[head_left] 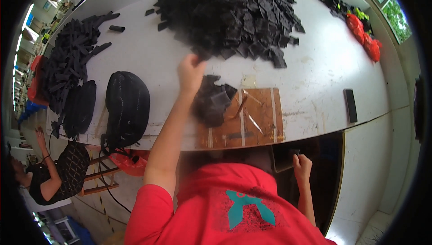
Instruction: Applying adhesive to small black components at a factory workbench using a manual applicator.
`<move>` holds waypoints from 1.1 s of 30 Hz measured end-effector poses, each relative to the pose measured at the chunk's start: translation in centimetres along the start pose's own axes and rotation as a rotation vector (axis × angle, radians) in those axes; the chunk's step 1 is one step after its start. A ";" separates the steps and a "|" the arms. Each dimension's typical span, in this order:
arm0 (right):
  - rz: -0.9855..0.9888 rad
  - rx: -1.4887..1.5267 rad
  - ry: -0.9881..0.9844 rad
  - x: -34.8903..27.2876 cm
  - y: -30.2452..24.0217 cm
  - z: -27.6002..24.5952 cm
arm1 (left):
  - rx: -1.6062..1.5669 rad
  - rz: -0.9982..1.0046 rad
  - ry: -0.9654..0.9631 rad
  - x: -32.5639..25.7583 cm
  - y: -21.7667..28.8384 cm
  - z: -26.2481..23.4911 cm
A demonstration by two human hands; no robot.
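Observation:
My left hand reaches over the table, slightly blurred, its fingers curled together at the near edge of a big heap of black fabric pieces. I cannot make out what is in its fingers. Just right of that forearm, a smaller loose pile of black pieces lies partly on a brown wooden board with tape strips. Below the table's front edge, my right hand is closed beside an open drawer or bin. A small dark bit shows at its fingertips, too small to name.
Black strips are heaped at the left, near two black zipped cases. A black block and red plastic bags lie at the right. A person sits at the lower left, beside a wooden stool.

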State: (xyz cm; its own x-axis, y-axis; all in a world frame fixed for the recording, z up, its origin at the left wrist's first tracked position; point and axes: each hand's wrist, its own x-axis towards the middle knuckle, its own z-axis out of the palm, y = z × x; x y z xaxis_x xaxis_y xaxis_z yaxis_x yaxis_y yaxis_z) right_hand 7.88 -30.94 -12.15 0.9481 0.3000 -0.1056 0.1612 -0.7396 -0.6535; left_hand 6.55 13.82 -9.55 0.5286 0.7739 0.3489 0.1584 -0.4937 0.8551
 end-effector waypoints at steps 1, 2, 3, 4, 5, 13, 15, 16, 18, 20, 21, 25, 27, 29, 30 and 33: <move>-0.019 -0.122 0.009 -0.1 1.2 1.1 | -0.443 -0.317 -0.101 -1.6 4.7 -1.2; -0.070 -0.242 0.007 0.5 1.4 1.8 | -0.592 -0.430 -0.058 -3.4 5.9 -2.0; -0.124 -0.166 0.002 0.9 -0.3 2.2 | -0.709 -0.506 -0.072 -5.3 7.0 -2.5; -0.181 -0.084 -0.004 0.9 -3.0 2.7 | -0.842 -0.599 -0.131 -7.3 7.8 -3.1; -0.242 0.054 -0.125 1.0 -6.0 2.9 | -0.932 -0.697 -0.114 -9.5 7.9 -3.6; -0.245 1.006 -0.399 0.9 -19.4 6.9 | -1.076 -0.788 -0.182 -18.9 11.2 -3.0; -0.190 1.040 -0.435 1.2 -18.9 6.4 | -0.971 -0.767 -0.292 -19.2 11.4 -3.7; -0.140 1.077 -0.474 1.4 -18.6 6.1 | -0.862 -0.738 -0.396 -19.2 11.5 -4.1; -0.184 1.017 -0.480 2.5 -17.9 5.2 | -1.027 -0.704 -0.360 -18.3 11.3 -4.8; -0.503 0.607 -0.566 3.7 -17.7 3.6 | -0.994 -0.634 -0.432 -17.1 10.8 -6.0; -0.548 0.549 -0.573 4.1 -17.9 3.0 | -0.995 -0.643 -0.431 -16.3 10.9 -6.3; -0.481 0.560 -0.714 4.4 -18.1 1.7 | -0.780 -0.696 -0.737 -14.0 11.5 -6.3; -0.446 0.580 -0.755 4.6 -18.1 1.5 | -0.724 -0.686 -0.814 -13.8 11.6 -6.0; -0.411 0.603 -0.792 4.9 -18.1 1.6 | -0.749 -0.703 -0.878 -13.8 11.4 -6.0; -0.418 0.611 -0.811 4.9 -18.2 1.6 | -0.773 -0.716 -0.940 -13.8 11.4 -6.1; -0.445 0.615 -0.836 5.2 -18.1 1.8 | -0.851 -0.789 -0.915 -14.2 10.8 -6.1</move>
State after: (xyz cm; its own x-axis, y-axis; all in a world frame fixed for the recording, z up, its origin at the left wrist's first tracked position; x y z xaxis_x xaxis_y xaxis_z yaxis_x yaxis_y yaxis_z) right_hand 9.37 -14.92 -2.23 0.3216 0.9427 -0.0891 0.0572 -0.1133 -0.9919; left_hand -4.32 -0.07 -2.96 0.9218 0.0521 -0.3843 0.2938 0.5527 0.7798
